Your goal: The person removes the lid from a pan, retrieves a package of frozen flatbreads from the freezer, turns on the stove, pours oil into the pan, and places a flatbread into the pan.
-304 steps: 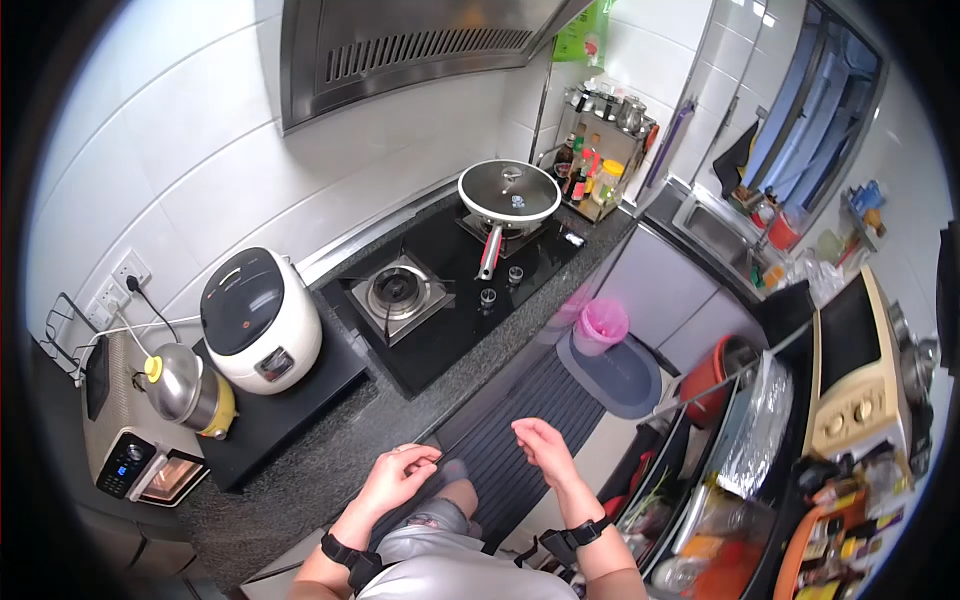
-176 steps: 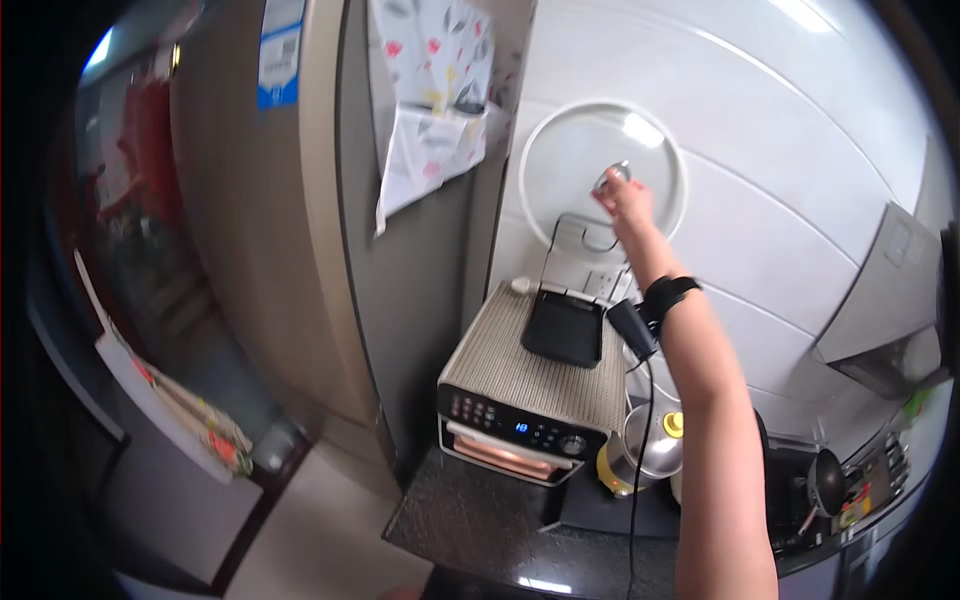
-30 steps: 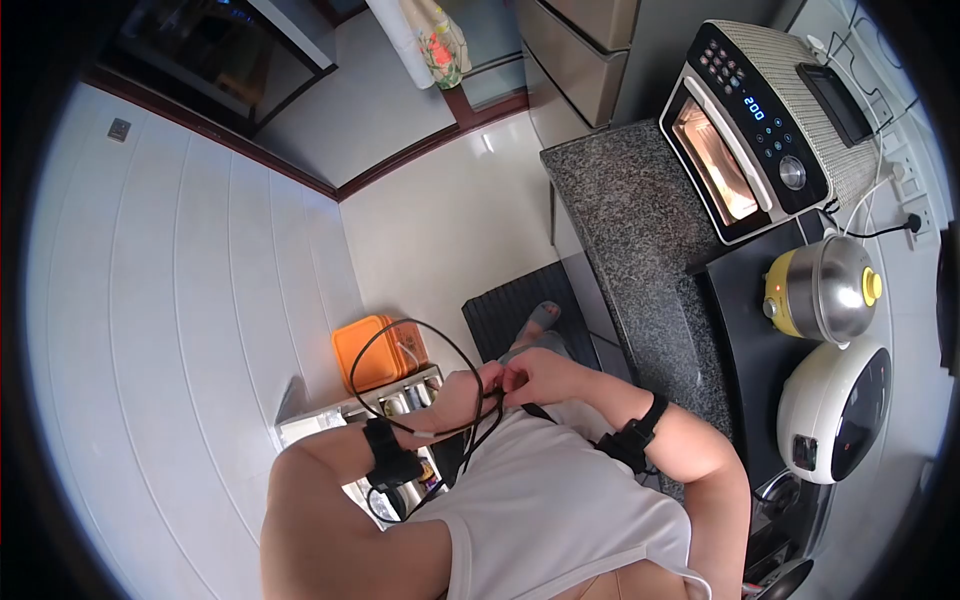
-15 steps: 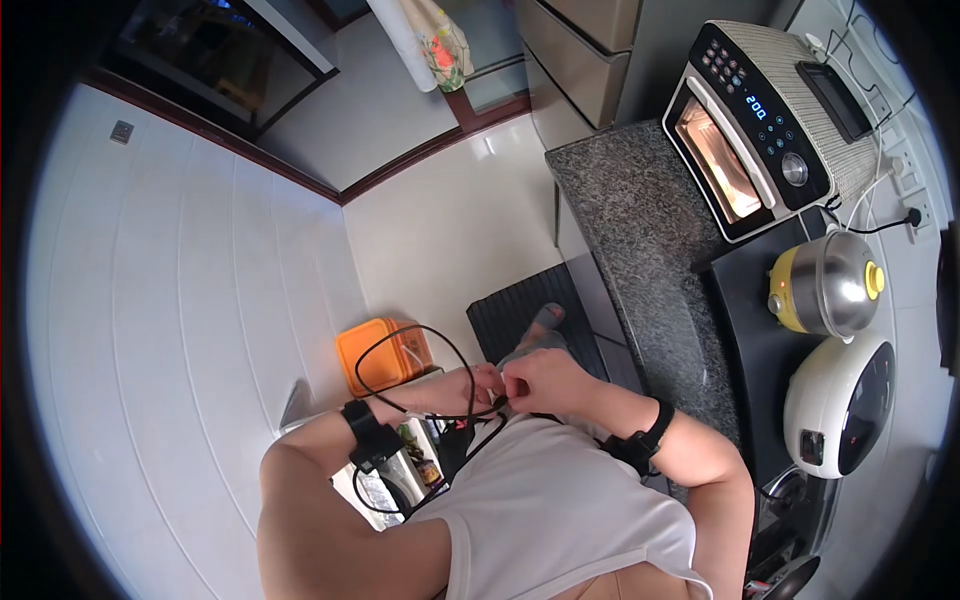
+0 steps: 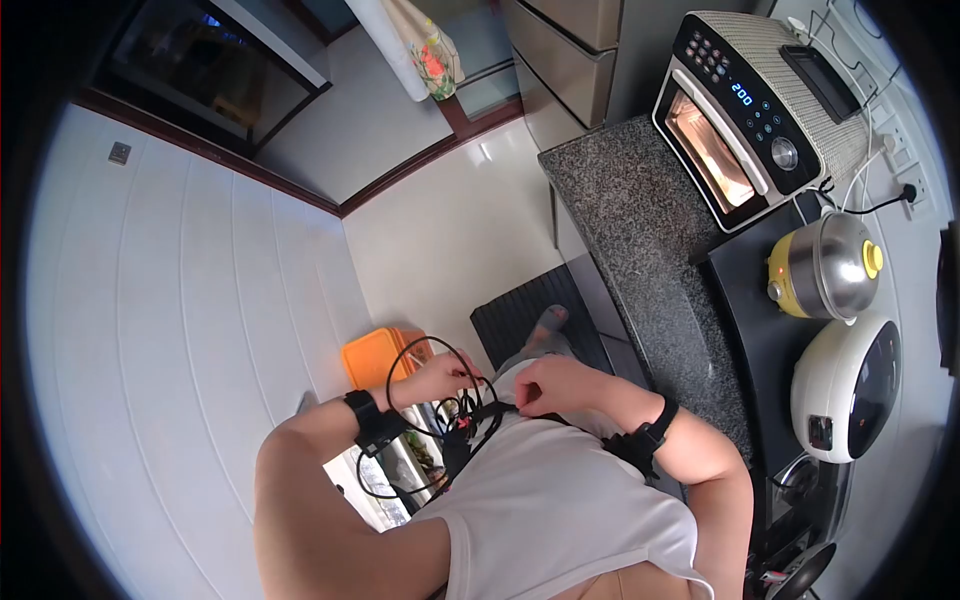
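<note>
My left hand (image 5: 442, 378) is in front of the waist, its fingers closed round part of a looped black cable (image 5: 391, 372). To its right, my right hand (image 5: 552, 386) pinches a black strap (image 5: 497, 409) at the front of the white shirt (image 5: 560, 480). The hands are a little apart, with the strap and tangled cable between and below them. Loops of the cable hang around the left wrist and beside the shirt. Each wrist wears a black band with a small box. The exact fingertip contact is partly hidden.
On the right, the granite counter (image 5: 640, 220) bears a lit oven (image 5: 745, 120) showing 200, a yellow-based steel pot (image 5: 835, 265) and a white rice cooker (image 5: 845, 390). An orange-lidded box (image 5: 372, 358) stands left. A black mat (image 5: 520, 310) lies underfoot.
Since half a second ago, my left hand has moved left, away from my right hand, widening the gap. More tangled cable shows between them. My right hand has shifted slightly right.
</note>
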The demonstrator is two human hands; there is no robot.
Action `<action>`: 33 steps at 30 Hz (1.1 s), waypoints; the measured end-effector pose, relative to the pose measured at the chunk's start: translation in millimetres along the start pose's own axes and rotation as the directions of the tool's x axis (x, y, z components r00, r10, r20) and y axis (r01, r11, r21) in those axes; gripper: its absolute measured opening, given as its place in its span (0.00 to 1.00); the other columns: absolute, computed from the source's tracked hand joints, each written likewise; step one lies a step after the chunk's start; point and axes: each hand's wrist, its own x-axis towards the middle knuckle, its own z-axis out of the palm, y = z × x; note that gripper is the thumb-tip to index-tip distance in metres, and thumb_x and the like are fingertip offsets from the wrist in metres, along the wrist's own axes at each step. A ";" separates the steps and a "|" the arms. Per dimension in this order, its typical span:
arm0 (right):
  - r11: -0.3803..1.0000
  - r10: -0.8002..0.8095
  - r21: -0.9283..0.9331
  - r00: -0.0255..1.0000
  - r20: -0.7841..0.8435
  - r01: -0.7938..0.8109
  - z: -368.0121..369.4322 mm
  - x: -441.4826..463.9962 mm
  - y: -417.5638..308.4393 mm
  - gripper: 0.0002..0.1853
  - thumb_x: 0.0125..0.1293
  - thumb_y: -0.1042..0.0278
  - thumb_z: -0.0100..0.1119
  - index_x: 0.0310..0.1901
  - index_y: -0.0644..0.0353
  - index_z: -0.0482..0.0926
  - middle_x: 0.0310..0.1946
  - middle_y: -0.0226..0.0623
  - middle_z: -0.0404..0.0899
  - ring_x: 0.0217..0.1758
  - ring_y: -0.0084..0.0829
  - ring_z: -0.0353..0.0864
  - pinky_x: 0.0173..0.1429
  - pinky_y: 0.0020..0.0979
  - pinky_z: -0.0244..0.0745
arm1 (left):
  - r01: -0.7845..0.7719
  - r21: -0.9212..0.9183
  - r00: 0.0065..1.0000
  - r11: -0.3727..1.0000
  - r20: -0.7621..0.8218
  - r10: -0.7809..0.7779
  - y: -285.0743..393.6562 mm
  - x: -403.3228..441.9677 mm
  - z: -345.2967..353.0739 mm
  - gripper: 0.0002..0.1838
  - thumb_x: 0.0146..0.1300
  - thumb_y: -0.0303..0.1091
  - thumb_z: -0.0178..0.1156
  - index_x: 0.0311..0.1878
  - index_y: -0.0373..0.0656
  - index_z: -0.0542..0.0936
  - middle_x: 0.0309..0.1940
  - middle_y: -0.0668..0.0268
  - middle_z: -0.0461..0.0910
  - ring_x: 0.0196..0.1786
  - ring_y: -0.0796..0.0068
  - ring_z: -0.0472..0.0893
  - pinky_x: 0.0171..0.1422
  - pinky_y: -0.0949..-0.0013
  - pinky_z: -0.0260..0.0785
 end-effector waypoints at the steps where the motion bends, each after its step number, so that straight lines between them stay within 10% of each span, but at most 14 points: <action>1: 0.999 0.007 0.037 1.000 0.026 -0.008 0.4 -2.2 6.5 0.08 0.51 0.66 0.67 0.32 0.59 0.83 0.26 0.35 0.81 0.31 0.30 0.81 0.38 0.31 0.74 | 0.190 -0.097 0.982 0.977 0.027 -0.189 4.6 0.9 -0.1 0.11 0.60 0.31 0.64 0.44 0.37 0.82 0.35 0.70 0.79 0.38 0.78 0.78 0.43 0.70 0.72; 2: 0.997 0.015 0.071 0.999 0.052 -0.019 -2.4 -7.1 11.8 0.09 0.52 0.66 0.67 0.35 0.59 0.84 0.27 0.34 0.81 0.30 0.29 0.80 0.37 0.30 0.74 | 0.441 -0.244 0.888 0.863 0.260 -0.380 2.5 5.0 -17.1 0.14 0.63 0.33 0.62 0.50 0.39 0.81 0.38 0.72 0.79 0.39 0.83 0.77 0.43 0.73 0.72; 5: 0.999 -0.021 0.042 0.987 -0.158 0.028 -19.0 -47.1 11.4 0.12 0.55 0.64 0.67 0.40 0.57 0.84 0.27 0.32 0.78 0.29 0.26 0.78 0.37 0.28 0.73 | 0.144 -0.214 0.977 0.966 0.187 -0.104 -76.9 15.7 -97.0 0.20 0.63 0.28 0.59 0.60 0.44 0.75 0.43 0.68 0.81 0.34 0.80 0.81 0.35 0.75 0.75; 6: 1.000 0.009 0.031 0.974 -0.228 -0.002 -25.6 -66.1 9.0 0.12 0.55 0.65 0.67 0.41 0.56 0.83 0.28 0.31 0.77 0.29 0.25 0.77 0.36 0.26 0.73 | 0.339 -0.233 0.939 0.911 0.021 -0.344 -59.4 9.6 -136.4 0.18 0.64 0.29 0.58 0.58 0.43 0.76 0.43 0.63 0.82 0.39 0.74 0.83 0.40 0.70 0.76; 7: 0.999 0.035 0.022 0.952 -0.303 -0.030 -33.4 -86.3 4.1 0.12 0.55 0.66 0.68 0.41 0.56 0.83 0.28 0.31 0.76 0.30 0.23 0.75 0.36 0.25 0.72 | 0.322 0.252 0.890 0.913 -0.409 -0.201 -71.5 14.3 -170.1 0.18 0.64 0.33 0.59 0.56 0.41 0.76 0.43 0.58 0.82 0.43 0.67 0.83 0.46 0.65 0.76; 8: 0.996 0.086 0.070 0.906 -0.414 -0.063 -37.0 -107.0 -4.0 0.12 0.54 0.68 0.68 0.42 0.57 0.83 0.28 0.30 0.75 0.30 0.21 0.74 0.36 0.24 0.71 | 0.462 0.316 0.772 0.829 -0.604 -0.199 -3.1 11.0 -198.3 0.19 0.61 0.36 0.62 0.54 0.40 0.77 0.42 0.54 0.83 0.45 0.64 0.83 0.50 0.65 0.74; 9: 0.988 0.144 0.127 0.844 -0.517 -0.091 -36.4 -127.9 -14.1 0.13 0.54 0.70 0.69 0.42 0.57 0.83 0.28 0.28 0.74 0.31 0.19 0.73 0.35 0.23 0.70 | 0.271 0.389 0.667 0.881 -0.735 0.119 2.3 17.4 -234.7 0.18 0.60 0.33 0.63 0.53 0.40 0.79 0.42 0.54 0.83 0.46 0.65 0.82 0.53 0.66 0.73; 12: 0.977 0.174 0.213 0.626 -0.760 -0.013 -21.9 -188.3 -42.2 0.11 0.53 0.73 0.69 0.40 0.61 0.82 0.28 0.24 0.72 0.29 0.16 0.68 0.33 0.20 0.64 | -0.116 0.383 0.638 0.916 -0.679 0.364 207.5 6.1 -239.8 0.15 0.65 0.31 0.60 0.54 0.40 0.79 0.42 0.69 0.83 0.44 0.85 0.77 0.49 0.75 0.71; 20: 0.971 0.208 0.201 -0.037 -0.977 0.132 99.1 -287.1 -35.8 0.08 0.57 0.75 0.67 0.39 0.60 0.82 0.32 0.27 0.79 0.32 0.15 0.74 0.35 0.18 0.68 | -0.873 0.437 0.244 0.215 0.011 0.970 422.1 40.7 -27.2 0.08 0.61 0.21 0.56 0.42 0.35 0.80 0.41 0.64 0.79 0.42 0.74 0.79 0.45 0.72 0.72; 25: 0.912 0.350 0.253 -0.293 -0.889 0.322 198.6 -315.2 -2.8 0.05 0.63 0.72 0.64 0.40 0.60 0.82 0.24 0.15 0.73 0.26 0.06 0.65 0.30 0.13 0.61 | -0.985 0.024 0.143 0.169 0.656 0.741 372.7 84.9 189.3 0.09 0.54 0.25 0.63 0.40 0.44 0.82 0.38 0.63 0.82 0.42 0.59 0.81 0.47 0.62 0.75; 33: 0.837 0.530 0.144 -0.717 -0.454 0.528 297.7 -381.1 41.1 0.06 0.64 0.76 0.61 0.42 0.62 0.80 0.29 0.22 0.78 0.29 0.11 0.71 0.32 0.15 0.64 | -0.976 -0.026 0.051 0.216 0.939 0.341 293.9 94.2 336.4 0.12 0.60 0.36 0.60 0.46 0.46 0.81 0.43 0.61 0.82 0.47 0.59 0.81 0.52 0.61 0.74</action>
